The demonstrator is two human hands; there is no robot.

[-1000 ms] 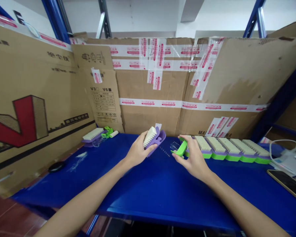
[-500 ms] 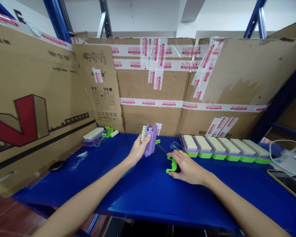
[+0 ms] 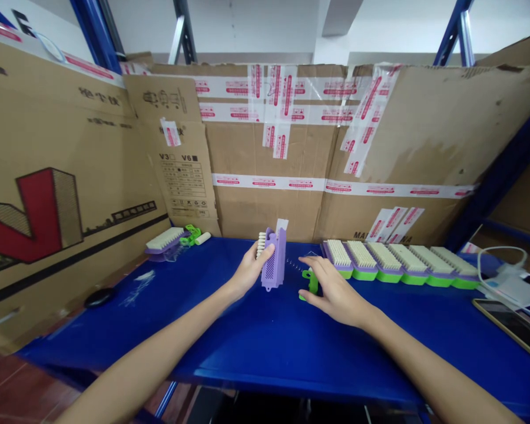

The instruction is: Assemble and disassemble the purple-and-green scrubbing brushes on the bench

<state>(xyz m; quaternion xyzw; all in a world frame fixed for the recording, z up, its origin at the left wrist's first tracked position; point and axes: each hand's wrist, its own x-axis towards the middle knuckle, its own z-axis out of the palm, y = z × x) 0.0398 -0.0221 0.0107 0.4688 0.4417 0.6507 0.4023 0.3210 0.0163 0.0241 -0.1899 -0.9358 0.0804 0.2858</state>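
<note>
A purple brush piece [image 3: 274,265] with pale bristles on its left side is held upright in my left hand [image 3: 246,272], thumb on its face. To its right, my right hand [image 3: 335,291] has its thumb and fingers apart beside a green plastic part [image 3: 311,282], which stands on the blue table [image 3: 265,347]. The right fingers partly cover that green part, and no grip on it shows. Small dark springs [image 3: 295,265] lie between the two hands.
Several purple-and-green brushes [image 3: 388,265] stand in a row at the back right, near a phone [image 3: 510,327] and cable. Another brush [image 3: 164,242], green parts [image 3: 189,235] and a black disc [image 3: 99,297] are at left. Cardboard [image 3: 269,147] walls the back.
My left hand has turned the purple piece and brought it slightly right and nearer. My right hand's fingers have lifted and spread away from the green part.
</note>
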